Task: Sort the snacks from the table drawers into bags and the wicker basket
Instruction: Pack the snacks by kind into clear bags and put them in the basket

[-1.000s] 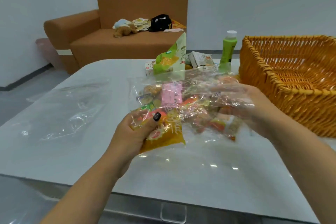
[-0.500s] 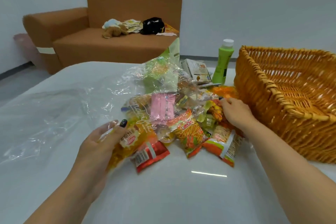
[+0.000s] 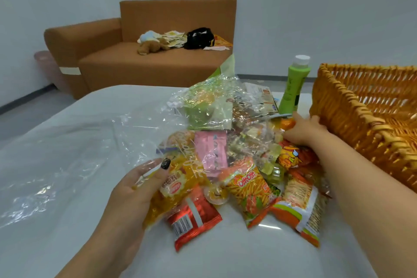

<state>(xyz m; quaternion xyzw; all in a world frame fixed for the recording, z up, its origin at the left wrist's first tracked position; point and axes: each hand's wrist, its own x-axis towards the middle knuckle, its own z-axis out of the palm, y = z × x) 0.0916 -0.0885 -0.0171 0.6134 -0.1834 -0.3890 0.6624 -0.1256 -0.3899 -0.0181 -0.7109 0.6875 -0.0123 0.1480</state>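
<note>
A heap of snack packets (image 3: 243,178) lies on the white table (image 3: 225,255), partly under a crumpled clear plastic bag (image 3: 209,106). Among them are a red packet (image 3: 191,216), an orange stick-snack packet (image 3: 250,189), a pink packet (image 3: 212,151) and a yellow packet (image 3: 176,183). My left hand (image 3: 140,187) pinches the clear bag's near edge against the yellow packet. My right hand (image 3: 302,131) reaches into the far side of the heap, fingers curled on an orange snack beside the wicker basket (image 3: 352,124).
A green bottle (image 3: 293,88) and small boxes (image 3: 259,97) stand behind the heap. Another clear plastic bag (image 3: 56,153) lies flat on the table's left. A brown sofa (image 3: 140,61) with a soft toy and black bag stands beyond the table.
The bag of snacks went from held up in both hands to lying spilled on the table. My right hand moved to the heap's far side by the basket.
</note>
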